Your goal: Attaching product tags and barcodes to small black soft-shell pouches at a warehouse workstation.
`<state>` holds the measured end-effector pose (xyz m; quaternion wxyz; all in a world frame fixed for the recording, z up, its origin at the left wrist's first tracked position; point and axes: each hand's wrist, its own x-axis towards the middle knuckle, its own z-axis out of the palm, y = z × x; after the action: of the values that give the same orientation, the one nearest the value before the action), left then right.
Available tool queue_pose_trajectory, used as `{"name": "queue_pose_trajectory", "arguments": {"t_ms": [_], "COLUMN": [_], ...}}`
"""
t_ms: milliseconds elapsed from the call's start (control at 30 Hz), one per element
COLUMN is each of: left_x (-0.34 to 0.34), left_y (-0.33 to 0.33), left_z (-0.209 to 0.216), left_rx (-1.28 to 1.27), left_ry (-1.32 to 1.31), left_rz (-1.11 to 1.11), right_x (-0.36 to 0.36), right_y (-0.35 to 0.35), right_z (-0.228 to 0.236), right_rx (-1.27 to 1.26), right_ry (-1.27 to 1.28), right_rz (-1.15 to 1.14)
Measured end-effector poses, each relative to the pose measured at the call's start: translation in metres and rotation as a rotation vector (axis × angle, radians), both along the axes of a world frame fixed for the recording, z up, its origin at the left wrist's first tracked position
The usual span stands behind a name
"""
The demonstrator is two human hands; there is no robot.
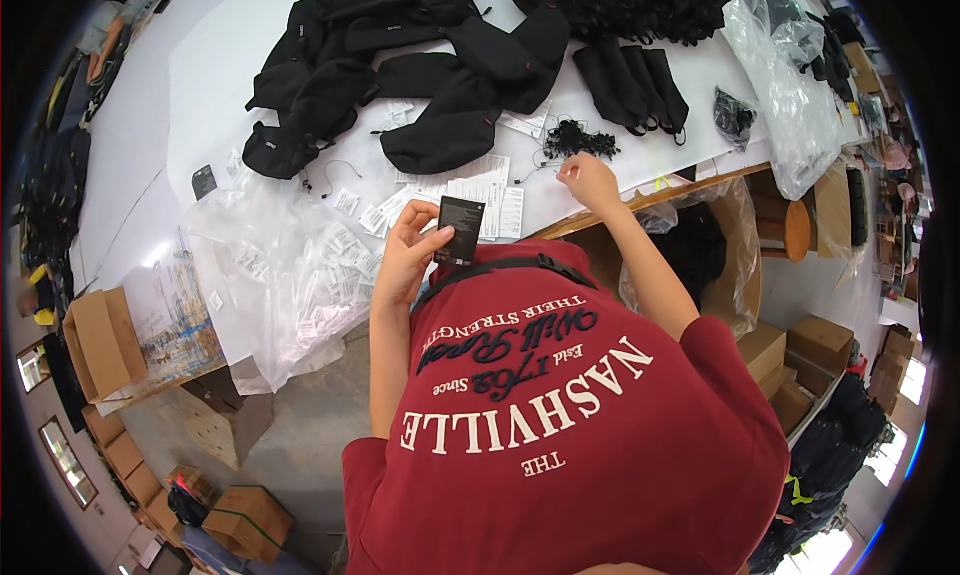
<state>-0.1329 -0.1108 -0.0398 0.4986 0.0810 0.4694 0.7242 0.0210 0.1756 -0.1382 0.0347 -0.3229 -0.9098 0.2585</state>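
Note:
A black rectangular hang tag (461, 231) with fine pale print is pinched between thumb and fingers of my left hand (412, 250), held upright just above the table's near edge. My right hand (590, 182) is closed in a pinch beside a small tangled pile of black tag strings (578, 140); whether a string sits between its fingertips is too small to tell. Between my hands lie stacked white printed labels (487, 188). Beyond them several black cloth pouches (440, 135) are heaped, with a row of narrower black pouches (632, 87) farther right.
A clear plastic bag of white labels (290, 275) hangs over the table edge at left. Another large plastic bag (785, 95) drapes over the right side. Cardboard boxes (247, 523) stand on the floor, with a lined carton (735, 245) under the table at right.

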Motion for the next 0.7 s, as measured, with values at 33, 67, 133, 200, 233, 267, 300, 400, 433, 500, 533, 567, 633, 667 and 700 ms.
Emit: {"name": "queue_pose_trajectory", "arguments": {"t_ms": [33,67,133,200,233,267,300,400,433,500,533,567,633,667,700], "left_x": [0.001,0.001,0.002,0.003,0.004,0.004,0.004,0.004,0.004,0.004,0.005,0.005,0.009,0.011,0.013], "left_y": [-0.001,-0.002,-0.002,0.0,0.002,0.003,0.003,0.003,0.004,0.004,0.004,0.004,0.001,0.0,-0.001], "left_z": [0.002,0.005,0.013,0.023,0.029,0.034,0.038,0.044,0.045,0.049,0.052,0.053,0.055,0.055,0.057], "left_rx": [0.007,0.014,0.036,0.052,-0.002,-0.056,-0.062,-0.048,-0.016,0.016,0.036,0.057,0.037,0.017,0.013], "left_ry": [0.016,0.031,0.058,0.089,0.172,0.257,0.261,0.325,0.287,0.252,0.223,0.193,0.267,0.337,0.336], "left_rz": [0.02,0.038,0.052,0.061,0.075,0.089,0.088,0.109,0.142,0.174,0.183,0.191,0.191,0.189,0.197], "right_x": [-0.001,-0.003,-0.007,-0.011,-0.014,-0.018,-0.022,-0.028,-0.03,-0.036,-0.038,-0.04,-0.042,-0.043,-0.044], "right_y": [0.002,0.004,0.004,0.001,-0.001,-0.003,-0.007,-0.022,-0.026,-0.036,-0.041,-0.045,-0.054,-0.06,-0.068], "right_z": [0.012,0.025,0.06,0.092,0.106,0.116,0.131,0.16,0.165,0.168,0.169,0.169,0.173,0.177,0.186], "right_rx": [-0.065,-0.067,-0.188,-0.268,-0.341,-0.475,-0.599,-0.76,-0.791,-0.695,-0.597,-0.525,-0.516,-0.506,-0.442], "right_ry": [0.112,0.112,0.274,0.356,0.437,0.584,0.682,0.773,0.763,0.724,0.679,0.648,0.661,0.671,0.671], "right_rz": [-0.016,-0.011,-0.12,-0.157,-0.196,-0.185,-0.182,-0.148,-0.121,-0.079,-0.041,-0.05,-0.043,-0.039,0.004]}}
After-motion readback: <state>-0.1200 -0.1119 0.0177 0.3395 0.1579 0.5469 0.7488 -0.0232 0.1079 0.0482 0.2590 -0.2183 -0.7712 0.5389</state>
